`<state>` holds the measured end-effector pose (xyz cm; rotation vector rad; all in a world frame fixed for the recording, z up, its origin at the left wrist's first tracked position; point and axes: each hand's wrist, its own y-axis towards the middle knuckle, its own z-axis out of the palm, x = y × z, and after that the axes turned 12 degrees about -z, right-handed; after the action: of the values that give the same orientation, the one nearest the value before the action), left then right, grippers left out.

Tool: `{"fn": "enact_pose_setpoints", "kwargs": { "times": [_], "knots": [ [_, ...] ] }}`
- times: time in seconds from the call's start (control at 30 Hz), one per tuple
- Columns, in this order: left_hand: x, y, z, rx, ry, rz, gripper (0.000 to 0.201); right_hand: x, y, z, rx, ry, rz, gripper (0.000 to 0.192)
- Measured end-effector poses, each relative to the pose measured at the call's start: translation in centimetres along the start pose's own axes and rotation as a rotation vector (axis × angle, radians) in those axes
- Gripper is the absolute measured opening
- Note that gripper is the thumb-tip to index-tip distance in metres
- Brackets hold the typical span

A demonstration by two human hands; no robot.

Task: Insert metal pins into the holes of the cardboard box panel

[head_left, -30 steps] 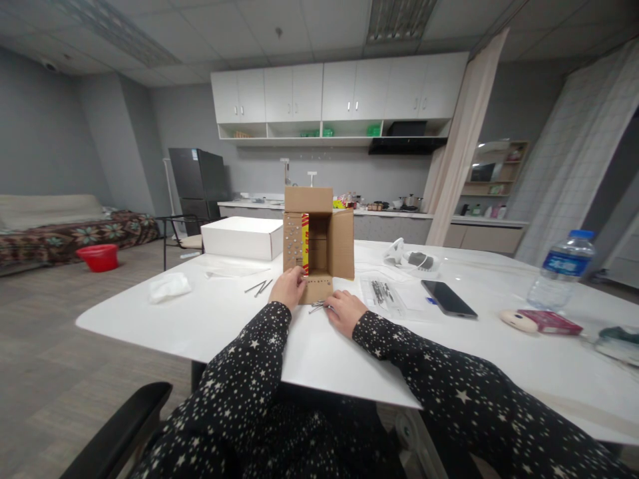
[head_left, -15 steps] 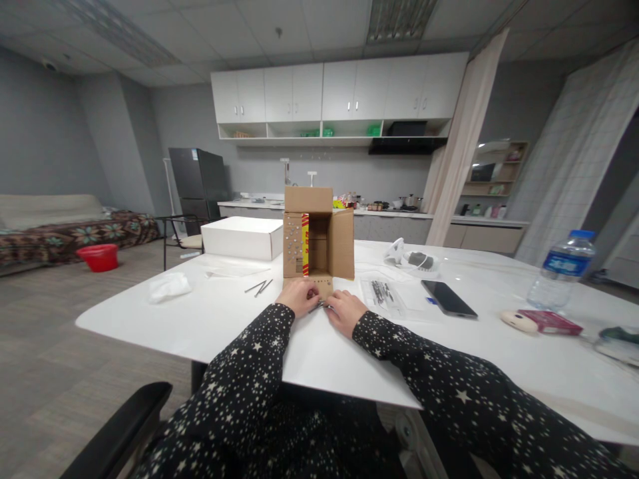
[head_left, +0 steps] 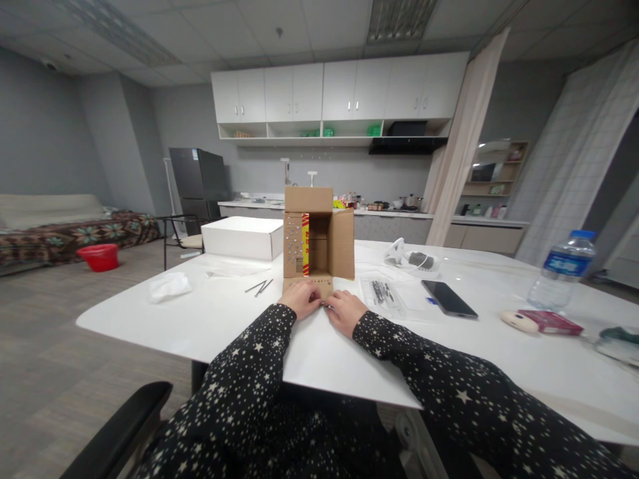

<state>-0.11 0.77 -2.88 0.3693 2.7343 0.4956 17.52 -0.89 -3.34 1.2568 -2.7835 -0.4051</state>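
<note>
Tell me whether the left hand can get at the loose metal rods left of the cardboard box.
Probably yes. The left hand is at the front of the cardboard box, with the metal rods close by on its left; nothing visible stands between, so a small leftward move would likely do.

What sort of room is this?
Probably a combined kitchen and lounge, perhaps a workplace break room: white wall-mounted cabinets, a tall dark-grey fridge and a long beige sofa with a brown floral cover.
</note>
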Motion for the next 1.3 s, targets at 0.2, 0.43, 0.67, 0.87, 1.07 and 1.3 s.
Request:
{"fn": "enact_pose_setpoints", "kwargs": {
  "times": [0.2, 0.43, 0.67, 0.87, 1.07, 1.3],
  "knots": [
    [-0.1, -0.1, 0.1, 0.014, 0.019, -0.018, 0.008, -0.1, 0.0, 0.2, -0.014, -0.008, -0.005, 0.026],
    [-0.5, -0.1, 0.0, 0.038, 0.043, -0.051, 0.008, 0.0, 0.0, 0.0, 0.0, 0.0, 0.004, 0.027],
    [-0.4, 0.0, 0.0, 0.015, 0.021, -0.044, 0.009, -0.1, 0.0, 0.1, -0.011, 0.002, 0.002, 0.027],
    [-0.2, 0.3, 0.1, -0.038, -0.075, -0.047, 0.009, -0.2, 0.0, 0.2, -0.023, 0.008, -0.012, 0.027],
    [-0.7, 0.0, -0.8, -0.155, -0.075, 0.016, 0.008, -0.2, 0.0, 0.3, -0.034, 0.011, -0.007, 0.027],
    [-0.8, -0.1, -1.1, -0.256, -0.074, 0.032, 0.01, -0.2, -0.1, 0.1, -0.009, 0.01, -0.004, 0.026]
  ]
}}
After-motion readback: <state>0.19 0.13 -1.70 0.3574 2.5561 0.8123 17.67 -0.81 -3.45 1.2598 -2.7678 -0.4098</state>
